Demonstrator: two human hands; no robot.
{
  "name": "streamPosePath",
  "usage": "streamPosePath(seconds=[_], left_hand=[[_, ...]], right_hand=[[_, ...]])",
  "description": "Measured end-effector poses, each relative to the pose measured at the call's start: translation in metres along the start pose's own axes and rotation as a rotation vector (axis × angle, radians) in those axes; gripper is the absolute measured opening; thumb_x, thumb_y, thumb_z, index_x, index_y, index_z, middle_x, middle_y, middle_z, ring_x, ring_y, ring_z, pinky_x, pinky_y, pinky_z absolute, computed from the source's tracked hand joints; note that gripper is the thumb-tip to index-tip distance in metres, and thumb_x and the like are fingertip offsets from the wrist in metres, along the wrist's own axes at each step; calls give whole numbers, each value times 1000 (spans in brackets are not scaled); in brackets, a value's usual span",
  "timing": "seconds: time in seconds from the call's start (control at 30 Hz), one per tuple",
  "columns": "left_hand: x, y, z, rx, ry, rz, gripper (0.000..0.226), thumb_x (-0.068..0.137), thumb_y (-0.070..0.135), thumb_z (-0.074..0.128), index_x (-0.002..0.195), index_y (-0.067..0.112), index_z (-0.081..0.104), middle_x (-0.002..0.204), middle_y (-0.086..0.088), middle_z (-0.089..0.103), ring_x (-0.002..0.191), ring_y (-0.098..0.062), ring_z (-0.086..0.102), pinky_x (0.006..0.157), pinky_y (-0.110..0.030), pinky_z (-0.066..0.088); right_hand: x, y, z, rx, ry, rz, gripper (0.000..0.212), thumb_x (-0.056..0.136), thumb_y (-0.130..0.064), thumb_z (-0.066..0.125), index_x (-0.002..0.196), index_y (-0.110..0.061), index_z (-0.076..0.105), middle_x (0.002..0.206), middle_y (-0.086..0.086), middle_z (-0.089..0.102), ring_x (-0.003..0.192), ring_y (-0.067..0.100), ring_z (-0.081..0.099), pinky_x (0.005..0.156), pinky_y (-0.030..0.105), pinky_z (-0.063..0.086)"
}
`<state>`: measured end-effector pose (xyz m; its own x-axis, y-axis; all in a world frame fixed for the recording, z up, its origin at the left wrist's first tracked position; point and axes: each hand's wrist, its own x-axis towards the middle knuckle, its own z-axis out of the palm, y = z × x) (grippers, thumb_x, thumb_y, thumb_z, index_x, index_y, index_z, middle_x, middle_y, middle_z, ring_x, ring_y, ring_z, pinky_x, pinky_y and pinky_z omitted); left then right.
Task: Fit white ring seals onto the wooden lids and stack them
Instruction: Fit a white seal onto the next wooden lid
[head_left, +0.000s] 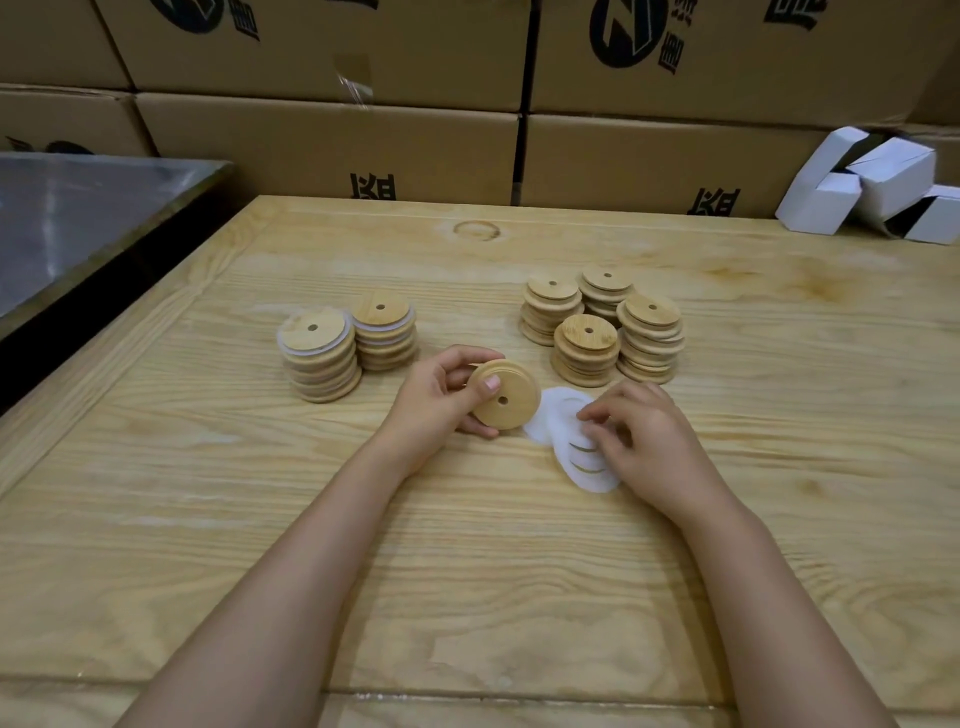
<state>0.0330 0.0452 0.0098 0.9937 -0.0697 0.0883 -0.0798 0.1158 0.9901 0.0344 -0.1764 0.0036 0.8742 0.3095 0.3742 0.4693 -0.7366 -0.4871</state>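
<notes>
Table (467, 571): pale grained wood, flat; its far edge abuts cardboard cartons (332, 145) at 12 o'clock; its left edge runs beside a grey metal sheet (78, 218) at 10 o'clock; folded white boxes (872, 187) sit at 2 o'clock; bare wood spreads from 4 to 8 o'clock around the forearms.

Left hand (436, 400): at centre; fingers curl round the rim of one lid (506, 402) and the thumb presses its face; the lid is a round wooden disc with a centre hole, tilted, just beside the seals (556, 415).

Right hand (644, 441): bent fingertips rest on the seals, thin white overlapping rings lying flat at 3 o'clock from the lid; whether one is pinched cannot be told.

Sealed stacks (319, 358): two, at 10 o'clock, white edges showing; bare stacks (597, 332): four, clustered at 1 o'clock, touching.
</notes>
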Motion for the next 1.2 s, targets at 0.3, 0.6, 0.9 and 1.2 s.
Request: streamPosePath(seconds=[0.3, 0.6, 0.9, 1.2], left_hand=[[0, 1, 1, 23, -13, 4, 21, 88, -3, 55, 106, 8, 59, 91, -10, 65, 75, -15, 64, 56, -32, 59], [-1, 1, 3, -13, 34, 63, 19, 89, -4, 55, 90, 13, 48, 84, -15, 61, 75, -21, 62, 62, -43, 58], [-5, 0, 9, 26, 9, 130, 17, 90, -8, 46, 85, 8, 52, 69, 6, 62, 66, -8, 62, 53, -32, 57], [-5, -6, 14, 120, 36, 189, 10, 92, 6, 54, 86, 14, 54, 76, 0, 63, 76, -15, 65, 60, -41, 59]], right_hand=[[-1, -5, -6, -87, -47, -69, 8, 79, -3, 69, 86, -6, 71, 86, 3, 66, 86, 24, 57, 78, 26, 37], [3, -15, -8, 422, 169, 113, 19, 84, -6, 64, 77, -23, 59, 98, -13, 67, 99, -1, 58, 90, 12, 36], [7, -42, 16, 706, 182, 188, 19, 84, -9, 64, 75, -24, 61, 100, -11, 66, 104, 4, 59, 96, 31, 44], [12, -43, 24, 697, 294, 231, 6, 86, -10, 64, 84, -15, 65, 91, -9, 68, 86, 0, 63, 74, 13, 47]])
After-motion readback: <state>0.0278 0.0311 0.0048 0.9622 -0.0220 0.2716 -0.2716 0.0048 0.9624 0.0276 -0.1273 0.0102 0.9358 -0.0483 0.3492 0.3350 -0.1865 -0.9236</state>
